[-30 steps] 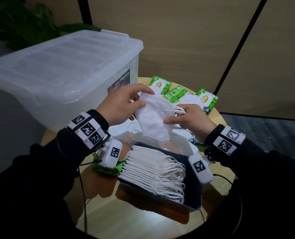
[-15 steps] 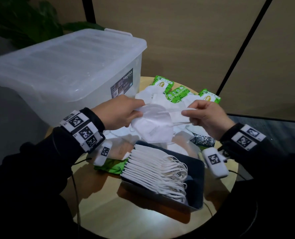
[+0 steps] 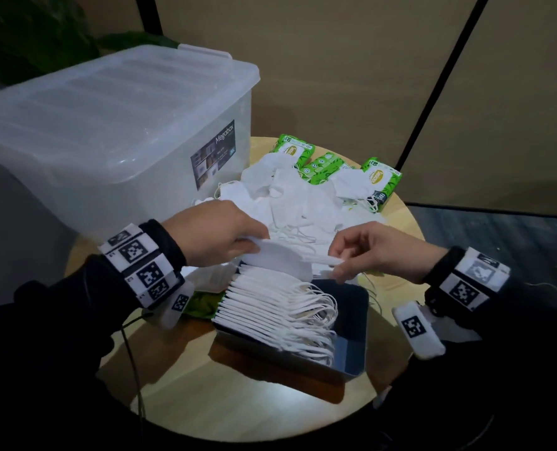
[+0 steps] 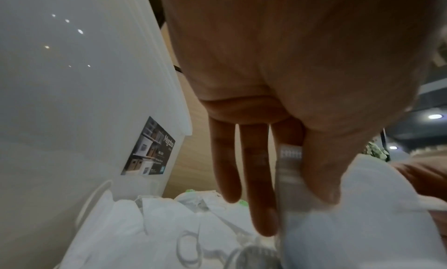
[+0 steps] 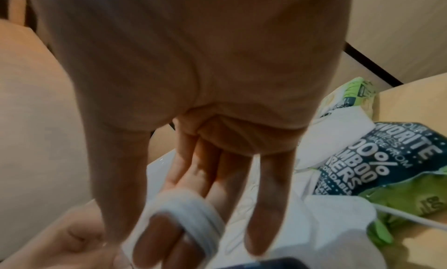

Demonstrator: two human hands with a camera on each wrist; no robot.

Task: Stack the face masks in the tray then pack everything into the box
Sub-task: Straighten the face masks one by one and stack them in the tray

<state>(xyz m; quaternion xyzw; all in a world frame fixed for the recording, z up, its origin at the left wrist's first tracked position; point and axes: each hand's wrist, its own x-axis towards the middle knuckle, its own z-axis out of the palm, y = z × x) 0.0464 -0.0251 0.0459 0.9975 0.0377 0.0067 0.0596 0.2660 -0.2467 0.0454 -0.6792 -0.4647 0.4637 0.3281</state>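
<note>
White folded face mask (image 3: pixel 278 260) held between both hands, just above the far end of the row of stacked masks (image 3: pixel 270 307) in the dark tray (image 3: pixel 357 327). Left hand (image 3: pixel 217 234) pinching the mask's left edge, thumb against index finger; other fingers (image 4: pixel 260 187) extended, seen in the left wrist view. Right hand (image 3: pixel 373 250) pinching the ear loops (image 5: pixel 191 208) at the mask's right end; loops bunched around a fingertip in the right wrist view. Stacked masks standing on edge, packed side by side along the tray's left part, loops trailing to the right. Tray resting on the round wooden surface (image 3: pixel 238 411), near edge. Loose pile of unstacked masks (image 3: pixel 290 196) on the surface beyond the hands. Green wipe packs (image 3: pixel 381 180) behind and beside that pile, some partly covered by masks. Another green pack (image 3: pixel 202 304) just left of the tray, under the left wrist. Translucent plastic box (image 3: pixel 108 125) with lid on, at the surface's far left, touching the mask pile. Tracking-marker bands on both wrists.
</note>
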